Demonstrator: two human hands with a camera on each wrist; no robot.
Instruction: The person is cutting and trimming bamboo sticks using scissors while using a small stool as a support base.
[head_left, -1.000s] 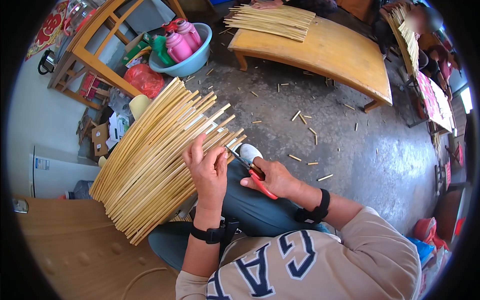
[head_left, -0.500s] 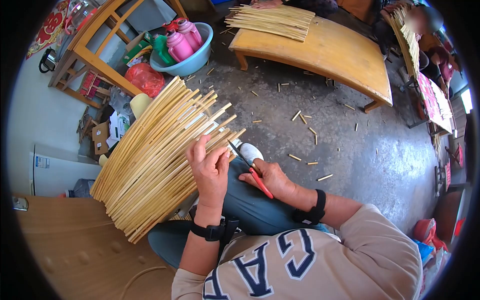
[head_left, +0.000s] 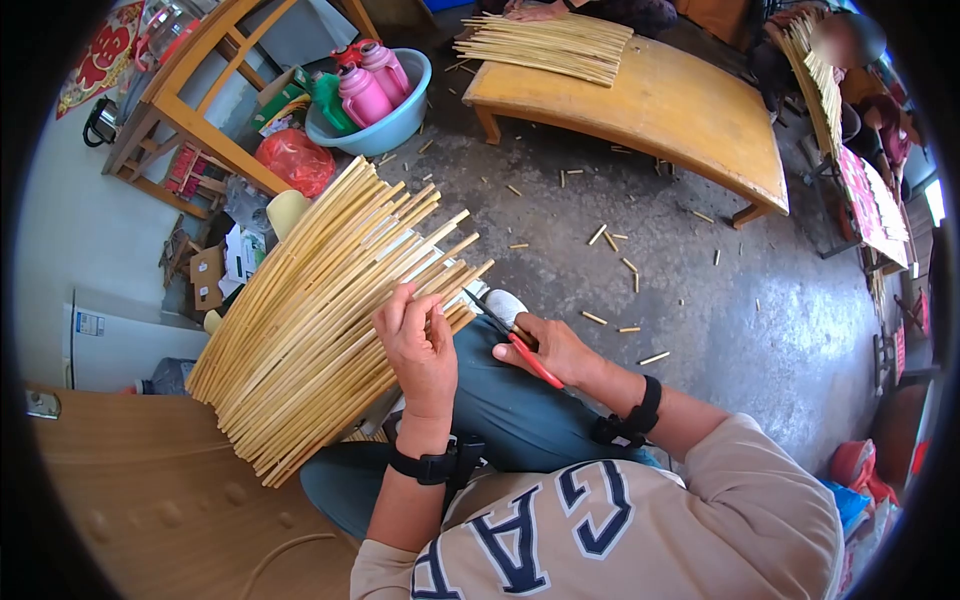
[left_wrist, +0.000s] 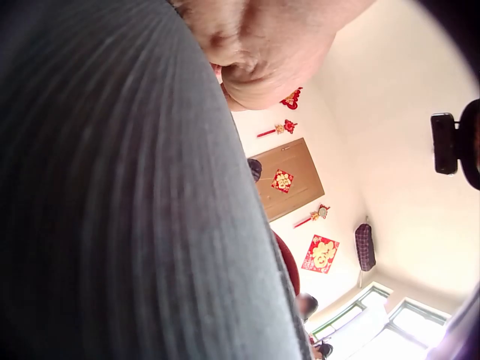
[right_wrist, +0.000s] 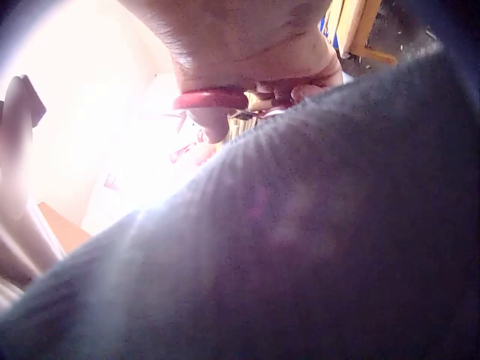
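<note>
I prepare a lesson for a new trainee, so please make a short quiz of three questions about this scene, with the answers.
1. Which tool does the right hand hold?
2. True or false: the pink flasks stand in a blue basin.
3. Where do short stick pieces lie scattered?
a) on the shirt
b) on the floor
c) on the wall

Key: 1. Red-handled scissors; 2. True; 3. b

Homely workroom — thermoses [head_left: 364, 97], long sticks [head_left: 300, 300]
</note>
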